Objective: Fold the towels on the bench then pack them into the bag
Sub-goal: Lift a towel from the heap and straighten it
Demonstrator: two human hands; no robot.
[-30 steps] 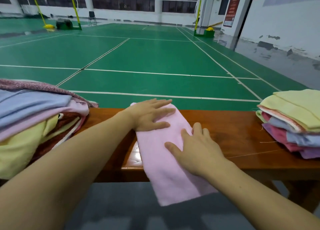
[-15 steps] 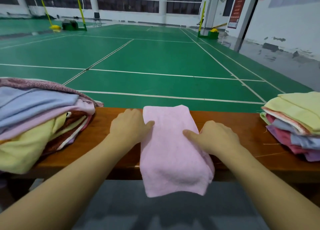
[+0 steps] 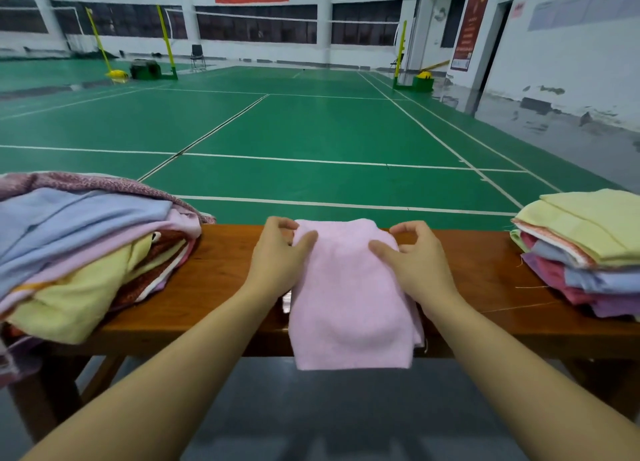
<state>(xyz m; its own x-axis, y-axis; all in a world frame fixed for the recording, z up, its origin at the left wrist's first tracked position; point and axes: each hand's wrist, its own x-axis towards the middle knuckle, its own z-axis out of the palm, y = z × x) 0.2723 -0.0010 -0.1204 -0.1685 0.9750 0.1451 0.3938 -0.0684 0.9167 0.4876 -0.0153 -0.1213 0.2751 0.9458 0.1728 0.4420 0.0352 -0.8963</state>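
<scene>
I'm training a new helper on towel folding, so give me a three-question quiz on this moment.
1. True or false: the pink towel hangs over the near edge of the bench.
2. Which hand holds the towel's far left corner? A) left hand B) right hand
3. Fill in: the neat folded stack, yellow on top, sits at the bench's ____ end.

Key: 1 true; 2 A; 3 right.
</scene>
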